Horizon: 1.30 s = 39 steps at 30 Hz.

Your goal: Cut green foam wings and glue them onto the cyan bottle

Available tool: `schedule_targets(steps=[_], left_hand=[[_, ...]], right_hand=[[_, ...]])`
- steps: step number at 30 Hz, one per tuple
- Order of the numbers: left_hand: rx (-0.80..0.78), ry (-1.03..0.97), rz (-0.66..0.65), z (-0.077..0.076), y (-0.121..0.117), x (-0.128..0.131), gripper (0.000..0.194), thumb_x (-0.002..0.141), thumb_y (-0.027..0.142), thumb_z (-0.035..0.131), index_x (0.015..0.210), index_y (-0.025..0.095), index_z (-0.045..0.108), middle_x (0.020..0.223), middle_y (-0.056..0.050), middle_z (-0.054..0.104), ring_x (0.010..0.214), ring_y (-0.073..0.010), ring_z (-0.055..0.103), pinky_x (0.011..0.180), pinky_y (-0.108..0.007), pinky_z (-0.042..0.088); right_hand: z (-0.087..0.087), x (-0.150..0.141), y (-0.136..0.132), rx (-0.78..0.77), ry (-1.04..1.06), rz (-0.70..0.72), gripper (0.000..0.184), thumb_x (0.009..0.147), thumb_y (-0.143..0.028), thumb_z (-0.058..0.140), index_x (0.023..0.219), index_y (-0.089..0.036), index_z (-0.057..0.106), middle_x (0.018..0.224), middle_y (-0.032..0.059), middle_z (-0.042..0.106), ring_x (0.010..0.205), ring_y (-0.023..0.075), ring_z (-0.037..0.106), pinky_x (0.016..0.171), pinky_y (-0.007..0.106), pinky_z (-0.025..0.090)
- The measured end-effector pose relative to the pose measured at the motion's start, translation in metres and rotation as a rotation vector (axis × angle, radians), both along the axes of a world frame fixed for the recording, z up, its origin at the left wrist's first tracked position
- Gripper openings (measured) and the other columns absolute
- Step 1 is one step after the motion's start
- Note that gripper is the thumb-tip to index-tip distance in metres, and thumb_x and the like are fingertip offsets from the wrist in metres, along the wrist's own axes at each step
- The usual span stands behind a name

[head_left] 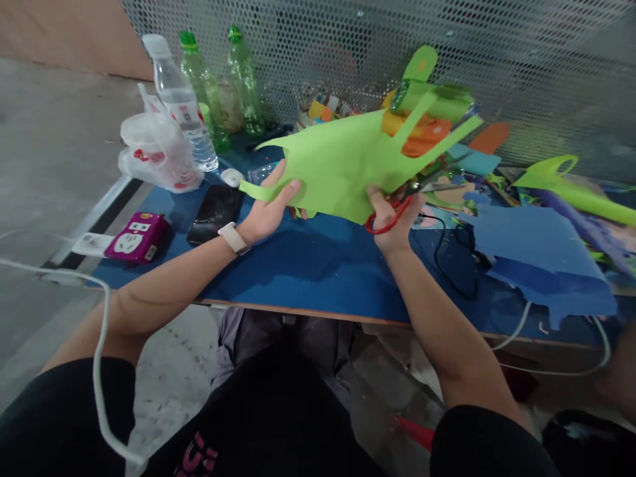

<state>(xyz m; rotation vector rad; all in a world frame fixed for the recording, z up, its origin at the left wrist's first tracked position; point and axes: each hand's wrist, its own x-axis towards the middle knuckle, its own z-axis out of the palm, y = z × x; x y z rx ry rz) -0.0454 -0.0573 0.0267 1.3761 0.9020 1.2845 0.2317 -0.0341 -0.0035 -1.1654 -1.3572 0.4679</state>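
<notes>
A large light-green sheet of paper (338, 165) with cut, ragged edges is held up above the blue table. My left hand (271, 209) grips its left end, thumb in front and fingers behind. At its lower right edge, my right hand (395, 215) is closed round red-handled scissors (392, 218), and its thumb also presses on the paper. The scissor blades point up and to the right, beyond the sheet. Narrow strips extend from the sheet's right side, in front of a green bottle piece (432, 99) and orange paper (427, 132).
Blue paper (541, 245) and other coloured scraps cover the table's right side. At the left are a purple power socket (136, 237), a black phone (215, 213), a bagged cup (156, 152), a clear bottle (183, 106) and green bottles (243, 79). A perforated metal panel (527, 73) stands behind.
</notes>
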Motion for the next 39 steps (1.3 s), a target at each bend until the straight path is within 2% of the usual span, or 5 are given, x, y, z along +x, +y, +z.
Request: schedule_targets(steps=[3,7,15,27,39], left_hand=[[0.142,0.132,-0.031,0.004,-0.003,-0.006,0.027,0.117,0.046,0.072,0.130,0.024,0.078,0.087,-0.005,0.080,0.073,-0.0211,0.078,0.078,-0.035,0.065],[-0.110,0.049,0.027,-0.004,0.008,0.001,0.033,0.115,0.049,0.076,0.135,0.024,0.070,0.086,-0.004,0.080,0.059,-0.0188,0.075,0.062,-0.031,0.056],[-0.216,0.192,-0.055,-0.016,0.018,0.004,0.023,0.122,0.041,0.060,0.105,0.025,0.060,0.074,-0.005,0.081,0.047,-0.0159,0.070,0.045,-0.027,0.046],[0.066,0.064,0.233,-0.009,0.022,-0.002,0.044,0.122,0.066,0.063,0.101,0.028,0.059,0.071,0.003,0.065,0.052,-0.0110,0.049,0.053,-0.029,0.041],[0.387,-0.079,0.381,0.001,0.026,-0.003,0.078,0.102,0.105,0.051,0.094,0.027,0.056,0.066,0.003,0.060,0.046,-0.0115,0.044,0.047,-0.032,0.038]], right_hand=[[0.002,0.003,-0.001,0.181,-0.014,-0.143,0.048,0.103,-0.075,0.077,0.123,-0.031,0.076,0.125,0.0137,0.081,0.135,0.0385,0.082,0.116,0.063,0.071],[-0.001,0.008,0.009,0.096,-0.135,-0.255,0.036,0.100,-0.064,0.081,0.105,-0.029,0.071,0.108,0.0114,0.079,0.115,0.0387,0.085,0.101,0.060,0.074],[-0.002,0.007,0.013,0.001,-0.224,-0.146,0.018,0.091,-0.040,0.082,0.101,-0.029,0.073,0.101,0.0112,0.083,0.102,0.0383,0.084,0.105,0.064,0.071],[0.009,-0.014,-0.006,0.031,-0.043,-0.106,0.046,0.106,-0.076,0.068,0.122,-0.033,0.068,0.104,0.0079,0.076,0.101,0.0309,0.083,0.096,0.051,0.072],[0.019,-0.062,-0.062,-0.369,-0.089,0.587,0.073,0.100,-0.097,0.073,0.099,-0.024,0.070,0.074,-0.0002,0.068,0.065,0.0177,0.068,0.065,0.034,0.058]])
